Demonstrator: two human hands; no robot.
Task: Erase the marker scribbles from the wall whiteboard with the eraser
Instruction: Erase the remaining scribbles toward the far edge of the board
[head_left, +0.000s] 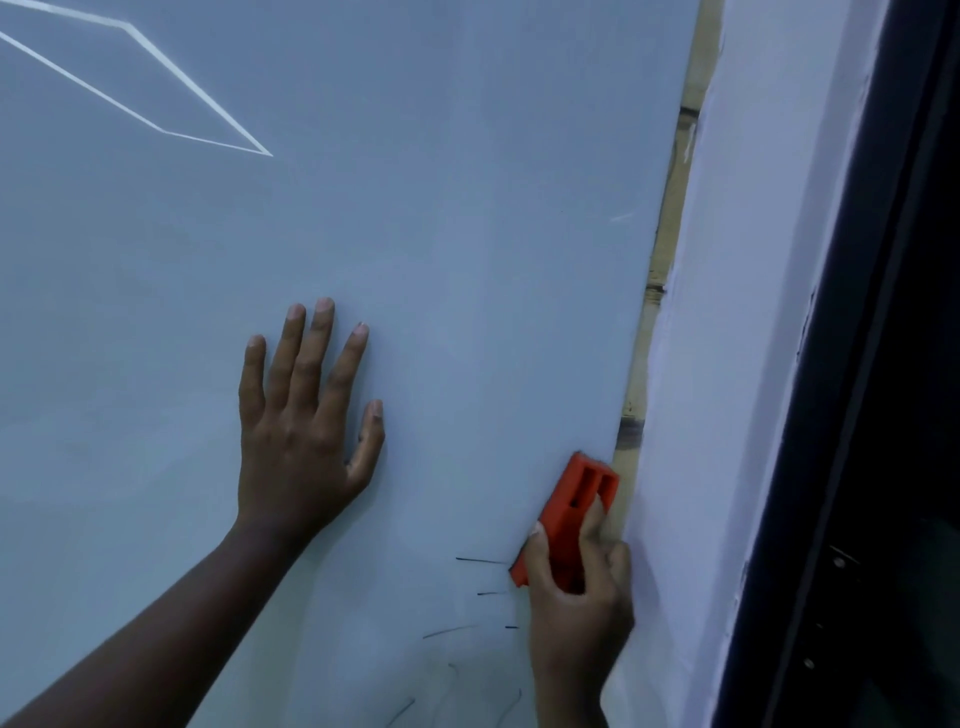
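The whiteboard (441, 234) fills most of the view, a pale grey-blue sheet seen at a slant, with its right edge running down beside a thin tan strip (670, 218) and then a white wall (753, 312). Further right stands a dark frame (883, 415).

The left hand (304, 431) lies flat on the board near the middle of the view, palm against the surface. Its fingers (322, 353) are straight and slightly spread, holding nothing, and the thumb points out to the right. The bare forearm reaches in from the lower left corner.

The right hand (576, 597) is at the lower right, close to the board's right edge. It grips an orange eraser (576, 504), with the thumb along the eraser's left side and the other fingers curled round its right side and back. The eraser is long and narrow, tilted with its upper end leaning right, and it shows two slots along its back. It appears pressed against the board, its upper end just beside the tan strip.

A few thin dark marker strokes (480, 560) remain on the board just left of and below the eraser: short, nearly level lines near the thumb, and fainter curved ones lower down toward the bottom edge of the view. The rest of the board above the hands looks wiped, apart from faint smears.

Near the upper left corner, bright white lines (156, 78) form a narrow pointed shape on the board; whether they are drawn or reflected light I cannot tell.
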